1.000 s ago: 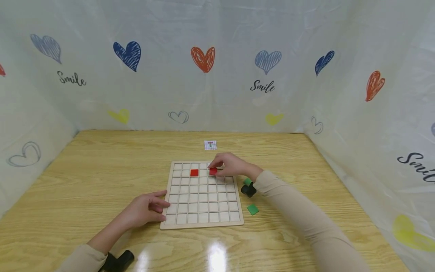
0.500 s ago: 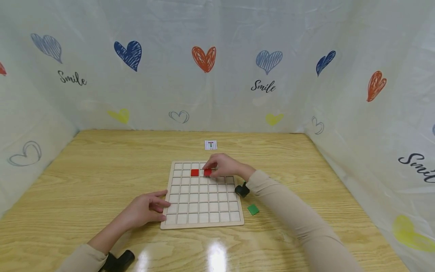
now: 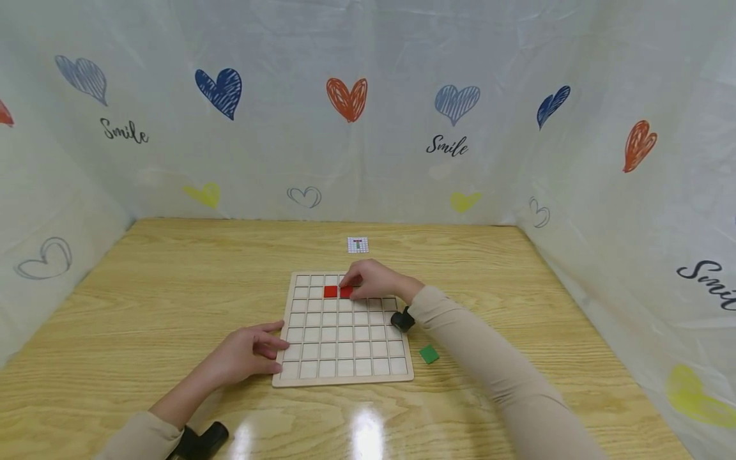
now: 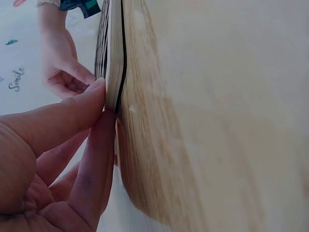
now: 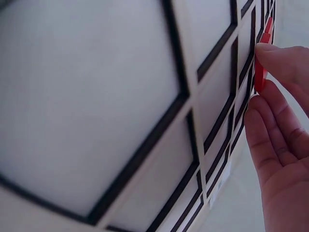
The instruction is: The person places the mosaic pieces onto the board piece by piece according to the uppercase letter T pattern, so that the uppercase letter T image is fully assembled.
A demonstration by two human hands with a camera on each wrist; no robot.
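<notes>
Nearest the person, left hand [image 3: 247, 354]: fingers loosely spread, fingertips resting on the left edge of the gridded wooden board [image 3: 328, 351], probably to stop it sliding. I can't tell if any finger goes underneath. Well out from the pinch, toward the person and rightward, a loose green square tile [image 3: 429, 354] lies on the wood-grain table [image 3: 201, 300] beside the board, within easy reach of the right hand, likely why it's there.

Right hand [image 3: 376, 279], farther in: narrow grip, thumb and fingertips pinching a red square tile [image 3: 345, 292] by its edges, presumably so it fits the cell. It's at the second row from the far side; can't tell if seated. Just left of the pinch, a second red tile [image 3: 330, 292] sits in its cell. Beyond the grip, off the board, a small pattern card [image 3: 358, 245] lies face up, apparently for reference. Farthest: heart-print curtain [image 3: 276, 140].
</notes>
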